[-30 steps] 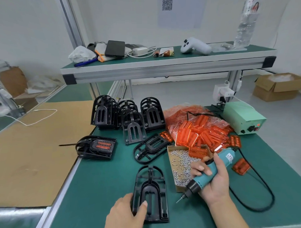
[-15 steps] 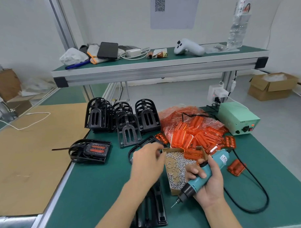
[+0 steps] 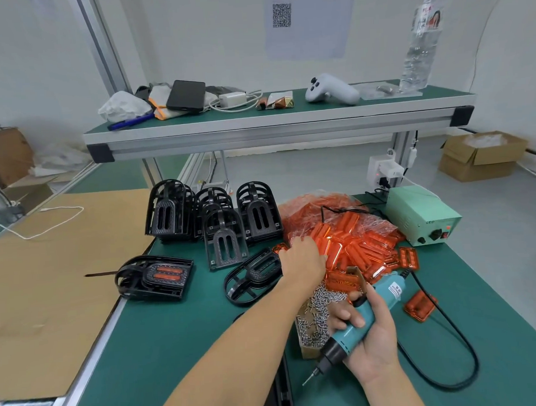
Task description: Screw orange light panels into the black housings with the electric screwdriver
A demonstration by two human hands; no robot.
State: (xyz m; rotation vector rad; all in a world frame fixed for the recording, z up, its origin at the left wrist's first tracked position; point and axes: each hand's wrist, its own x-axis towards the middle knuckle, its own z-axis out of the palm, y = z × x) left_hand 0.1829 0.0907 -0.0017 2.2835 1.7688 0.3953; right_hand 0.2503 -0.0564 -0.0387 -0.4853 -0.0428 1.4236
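Our left hand (image 3: pixel 303 259) was down in the pile of orange panels (image 3: pixel 353 242) beside the screw box (image 3: pixel 313 319); grip unclear, fingers hidden. Right hand (image 3: pixel 370 336) gripped the screwdriver (image 3: pixel 360 321), bit down-left. Black housings (image 3: pixel 212 217) stood behind.

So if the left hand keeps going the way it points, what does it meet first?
Most likely the orange panels: the left hand reaches right and away, fingertips already at the edge of the heap. Whether they touch yet is unclear.
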